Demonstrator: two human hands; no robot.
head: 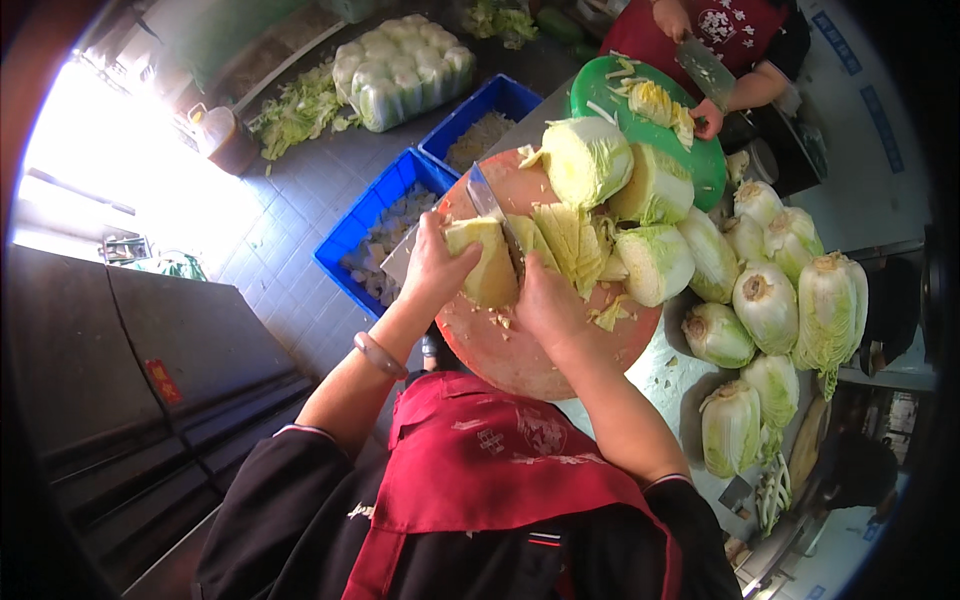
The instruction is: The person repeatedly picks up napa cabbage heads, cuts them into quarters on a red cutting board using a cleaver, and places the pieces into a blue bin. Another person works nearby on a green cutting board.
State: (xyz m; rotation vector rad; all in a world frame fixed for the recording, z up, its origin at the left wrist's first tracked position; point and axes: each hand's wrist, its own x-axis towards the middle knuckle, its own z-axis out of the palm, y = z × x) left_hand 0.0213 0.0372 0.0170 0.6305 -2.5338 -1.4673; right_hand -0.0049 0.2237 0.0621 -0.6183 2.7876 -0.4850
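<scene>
My left hand (441, 259) grips the near-left side of a cut piece of napa cabbage (481, 262) on a round reddish cutting board (480, 341). In my right hand (550, 296) is a cleaver (487, 193), its blade standing between that piece and sliced cabbage leaves (570, 244) to the right; the handle is hidden by the hand. Large cut cabbage pieces (589, 161) rest at the board's far right, another (655, 264) at its right edge. Small cabbage scraps lie scattered on the board.
Blue crates (346, 219) of chopped cabbage stand beyond the board's left. Across from me, a person (709, 120) holds a cleaver over a green cutting board (709, 176). Several whole napa cabbages (765, 300) lie on the right. Wrapped cabbages (405, 67) and loose leaves (304, 112) are on the floor.
</scene>
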